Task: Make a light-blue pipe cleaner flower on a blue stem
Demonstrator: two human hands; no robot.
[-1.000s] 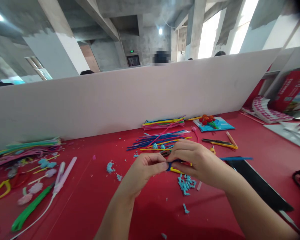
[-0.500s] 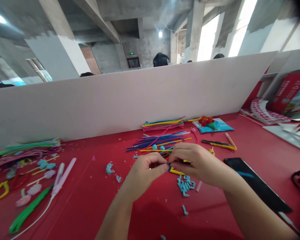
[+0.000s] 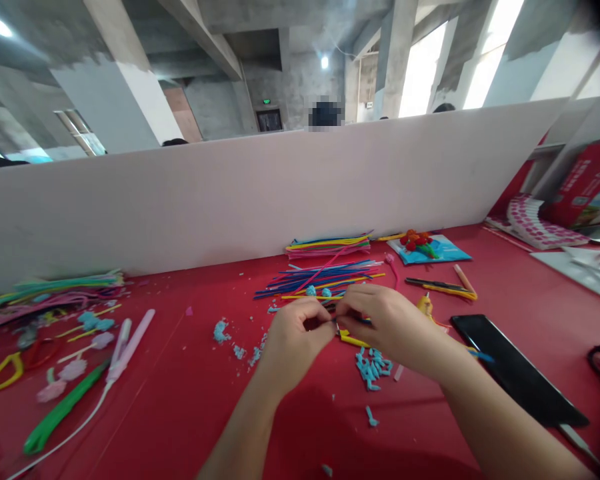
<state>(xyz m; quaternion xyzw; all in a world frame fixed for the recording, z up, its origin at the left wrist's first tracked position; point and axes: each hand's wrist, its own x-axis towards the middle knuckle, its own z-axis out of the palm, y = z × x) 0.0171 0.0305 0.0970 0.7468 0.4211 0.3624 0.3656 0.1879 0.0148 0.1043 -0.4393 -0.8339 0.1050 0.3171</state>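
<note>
My left hand (image 3: 303,337) and my right hand (image 3: 380,320) meet above the middle of the red table, thumbs and fingers pinched together. Between their fingertips is a thin dark-blue pipe cleaner (image 3: 366,321), mostly hidden by the fingers. A blue tip (image 3: 483,356) pokes out past my right forearm over the phone; whether it is the same piece I cannot tell. Beneath my right hand lies something with a yellow handle (image 3: 354,341), partly covered. Just below is a heap of short light-blue fuzzy pieces (image 3: 373,367), with one loose piece (image 3: 371,417) nearer me.
Pipe-cleaner bundles (image 3: 325,277) lie behind my hands. At left are a pink hair straightener (image 3: 135,347), green pipe cleaners (image 3: 65,407) and yellow-handled scissors (image 3: 5,375). A black phone (image 3: 517,367) lies at right, a blue packet (image 3: 450,249) behind. A white partition (image 3: 230,207) closes the back.
My hands stay pinched together with small finger shifts. The view has moved slightly, showing more light-blue scraps beside my left wrist and more of a yellow pointed item beyond my right hand.
</note>
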